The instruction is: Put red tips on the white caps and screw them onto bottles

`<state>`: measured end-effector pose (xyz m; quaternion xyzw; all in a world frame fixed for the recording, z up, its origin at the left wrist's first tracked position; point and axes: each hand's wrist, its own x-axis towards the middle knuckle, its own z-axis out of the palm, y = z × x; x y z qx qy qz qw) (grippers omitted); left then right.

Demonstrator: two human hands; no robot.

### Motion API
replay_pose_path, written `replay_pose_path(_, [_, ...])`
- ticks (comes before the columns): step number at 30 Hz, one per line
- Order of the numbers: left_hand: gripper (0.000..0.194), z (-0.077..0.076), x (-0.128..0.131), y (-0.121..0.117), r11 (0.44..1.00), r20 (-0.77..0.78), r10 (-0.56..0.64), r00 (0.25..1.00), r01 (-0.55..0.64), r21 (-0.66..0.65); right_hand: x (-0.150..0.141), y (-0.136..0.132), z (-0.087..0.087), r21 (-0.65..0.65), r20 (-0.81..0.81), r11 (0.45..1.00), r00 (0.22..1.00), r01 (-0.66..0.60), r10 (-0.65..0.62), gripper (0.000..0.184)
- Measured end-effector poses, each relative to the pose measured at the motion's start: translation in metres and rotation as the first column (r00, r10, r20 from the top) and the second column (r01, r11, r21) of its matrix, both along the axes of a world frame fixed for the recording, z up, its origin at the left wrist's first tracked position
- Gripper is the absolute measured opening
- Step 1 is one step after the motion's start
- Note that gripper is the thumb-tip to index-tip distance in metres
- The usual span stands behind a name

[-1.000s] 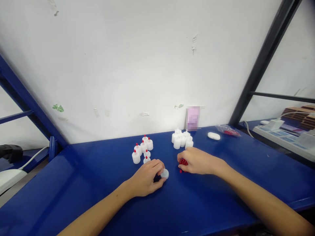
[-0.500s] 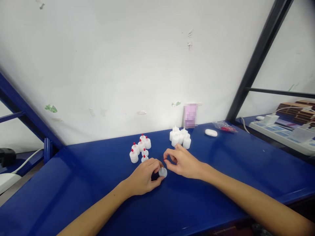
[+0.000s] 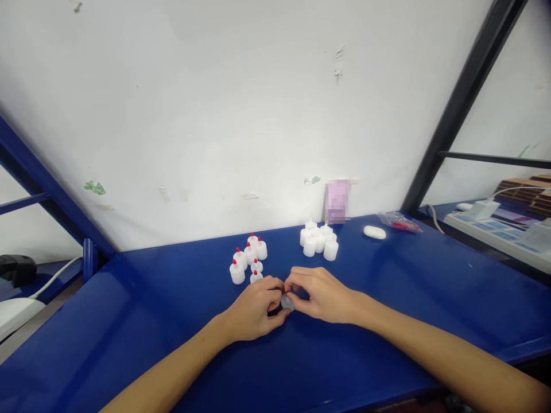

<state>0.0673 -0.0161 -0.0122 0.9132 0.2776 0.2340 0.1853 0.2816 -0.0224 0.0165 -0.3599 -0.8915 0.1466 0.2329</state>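
Observation:
My left hand (image 3: pixel 258 310) is closed around the side of a translucent white nozzle cap (image 3: pixel 286 303), low over the blue table. My right hand (image 3: pixel 323 295) meets it from the right, thumb and forefinger pinched at the top of the nozzle on a small red tip cap, now mostly hidden by the fingers. Just beyond my left hand, two loose nozzle caps (image 3: pixel 256 267) with red tips rest on the table. Behind and left of them stand several white bottles (image 3: pixel 237 273) topped with red tips.
Several white bottles (image 3: pixel 330 249) without red tips cluster at the back, before a blurred pink card (image 3: pixel 338 201). To their right lie a white oval case (image 3: pixel 374 232) and a clear bag (image 3: pixel 400 222) of red pieces. A power strip (image 3: pixel 486 229) sits far right.
My right hand has moved left and down, bringing the red tip cap onto the nozzle held in my left hand. The view has shifted slightly.

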Motion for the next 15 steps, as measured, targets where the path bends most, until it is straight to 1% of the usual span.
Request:
replay_pose_path(3, [0.035,-0.0022,-0.0004,0.0003,1.0,-0.013,0.019,1.0,-0.018,0.008,-0.0009,-0.0016,-0.0002,-0.05,0.02,0.999,1.0,-0.014,0.015,0.004])
replay_pose_path(5, [0.033,-0.0032,-0.0009,0.0001,0.999,-0.034,0.033,0.999,-0.033,0.01,-0.0015,-0.0017,-0.0013,-0.048,0.043,0.998,0.998,-0.033,0.035,0.004])
replay_pose_path(11, [0.027,-0.0002,-0.0003,-0.0011,0.994,-0.11,0.087,0.99,-0.094,-0.058,-0.0035,-0.001,-0.0023,0.034,0.117,0.997,0.991,-0.074,0.069,0.01])
replay_pose_path(15, [0.033,0.0039,0.0013,-0.0001,0.992,-0.138,0.099,0.986,-0.109,-0.07,-0.0036,-0.0024,-0.0022,0.102,0.164,0.989,0.983,-0.103,0.085,0.015])
